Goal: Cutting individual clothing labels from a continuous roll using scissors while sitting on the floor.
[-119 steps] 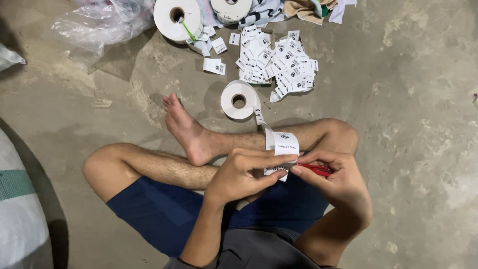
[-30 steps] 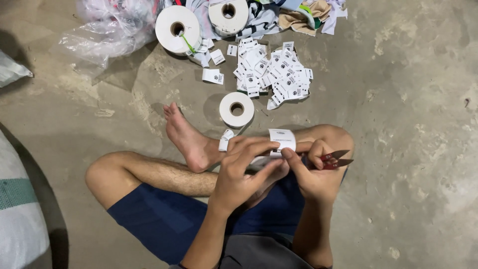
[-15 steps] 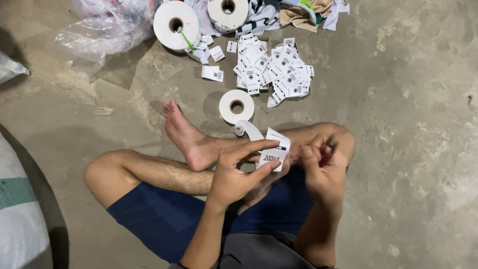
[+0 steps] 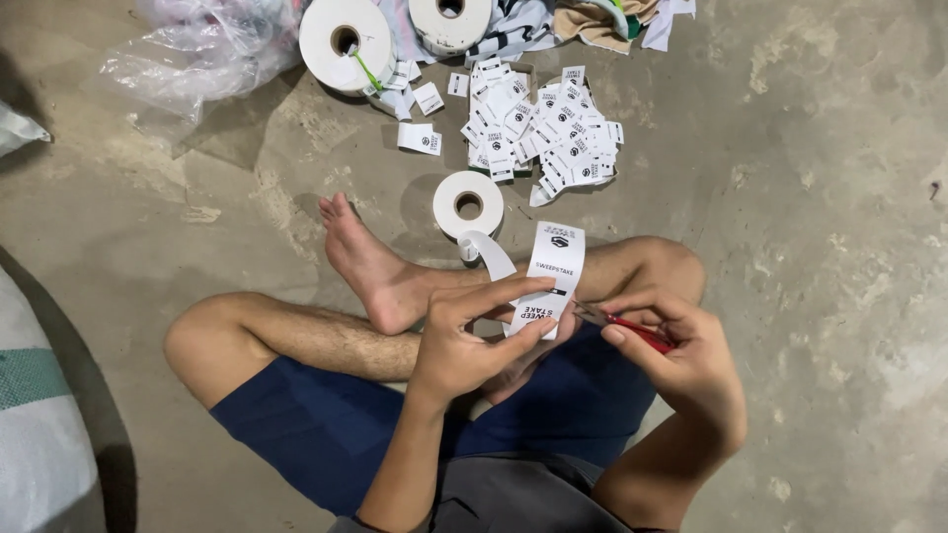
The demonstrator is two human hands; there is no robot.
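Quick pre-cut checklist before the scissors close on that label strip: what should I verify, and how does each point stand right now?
1. Left hand grips the label strip: ok, pinched between thumb and fingers.
2. Right hand holds the red-handled scissors: ok.
3. Blades lined up on the strip: cannot tell, tips hidden behind the strip and fingers.
4. Left fingertips clear of the blades: cannot tell, they sit very close.
5. Strip runs free to the small roll: ok, loose curve.
6. Pile of cut labels lies ahead: ok.
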